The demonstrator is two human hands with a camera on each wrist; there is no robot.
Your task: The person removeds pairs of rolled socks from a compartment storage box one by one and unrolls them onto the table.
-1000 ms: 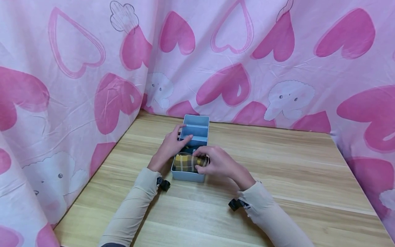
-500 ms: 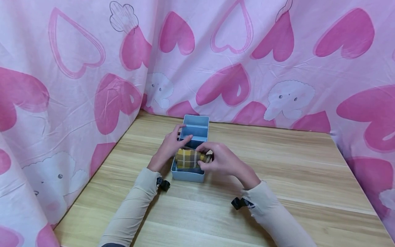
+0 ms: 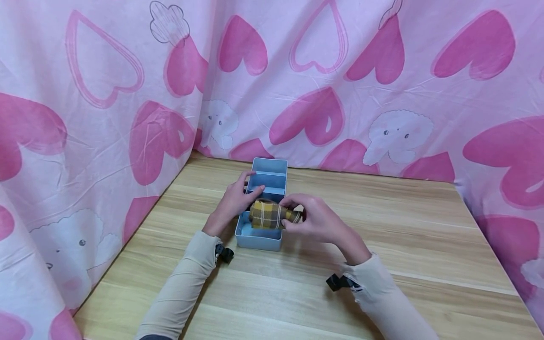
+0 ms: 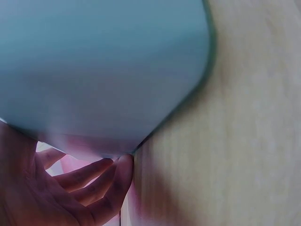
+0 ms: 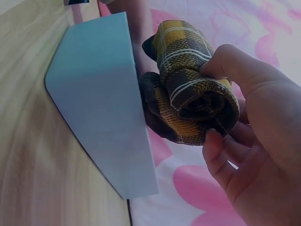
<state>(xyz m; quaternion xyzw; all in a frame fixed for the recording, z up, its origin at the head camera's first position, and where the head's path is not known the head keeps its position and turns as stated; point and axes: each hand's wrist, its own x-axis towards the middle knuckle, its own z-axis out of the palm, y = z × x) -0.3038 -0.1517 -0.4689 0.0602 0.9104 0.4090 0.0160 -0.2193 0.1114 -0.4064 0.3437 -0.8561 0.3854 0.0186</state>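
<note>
A rolled pair of yellow-and-brown plaid socks [image 3: 265, 215] is pinched in my right hand [image 3: 316, 219], over the near part of a blue-grey divided box [image 3: 258, 243]. In the right wrist view, thumb and fingers grip the spiral end of the socks [image 5: 188, 52], above the box's rim. My left hand [image 3: 233, 198] holds the box by its left side, thumb over the rim. The left wrist view has its fingers against the outer box wall [image 4: 103, 80]. The near compartment shows a bare floor; the one behind it is partly hidden by socks and hand.
The box stands on a wood-grain table [image 3: 408, 245] with dividers across its far half. A pink heart-patterned curtain [image 3: 361, 94] hangs behind and along the left. A dark item, mostly hidden, lies beside the box behind my left fingers.
My right hand has lifted the plaid socks out of the near compartment and moved up and to the right, baring the compartment floor. My left hand and the box have stayed put.
</note>
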